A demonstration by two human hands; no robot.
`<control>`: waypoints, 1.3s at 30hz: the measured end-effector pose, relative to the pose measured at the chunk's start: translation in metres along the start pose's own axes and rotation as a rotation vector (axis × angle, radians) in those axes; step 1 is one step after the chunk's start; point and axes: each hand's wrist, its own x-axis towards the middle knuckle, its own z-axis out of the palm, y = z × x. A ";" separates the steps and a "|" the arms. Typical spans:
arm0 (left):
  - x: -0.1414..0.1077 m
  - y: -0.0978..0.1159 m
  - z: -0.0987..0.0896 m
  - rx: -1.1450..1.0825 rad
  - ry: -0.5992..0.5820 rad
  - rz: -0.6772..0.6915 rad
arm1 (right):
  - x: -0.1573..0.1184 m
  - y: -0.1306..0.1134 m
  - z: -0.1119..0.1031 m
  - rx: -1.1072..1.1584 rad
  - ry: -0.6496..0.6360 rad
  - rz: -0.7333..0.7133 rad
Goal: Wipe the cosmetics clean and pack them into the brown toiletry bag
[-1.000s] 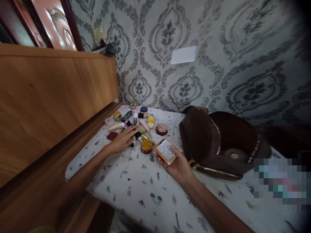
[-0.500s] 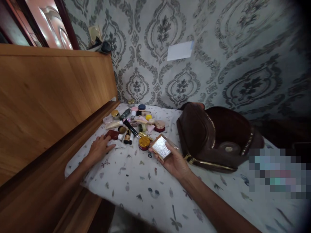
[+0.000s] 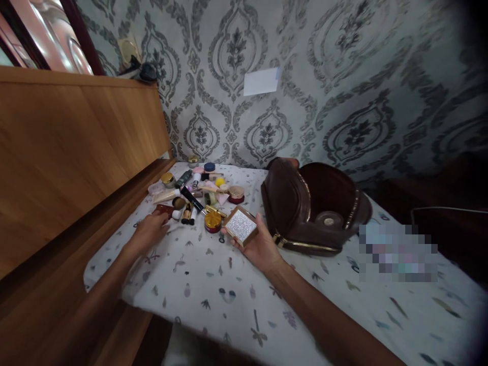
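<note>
left hand (image 3: 151, 229) has shifted, partly hiding the red item (image 3: 164, 209).

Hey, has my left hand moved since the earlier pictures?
Yes. Your left hand has moved left, farther from the yellow-lidded red jar, and now is at the dark red item.
</note>
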 end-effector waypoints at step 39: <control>0.012 0.107 0.090 -0.541 -0.075 0.571 | 0.007 -0.001 -0.011 -0.074 -0.038 -0.049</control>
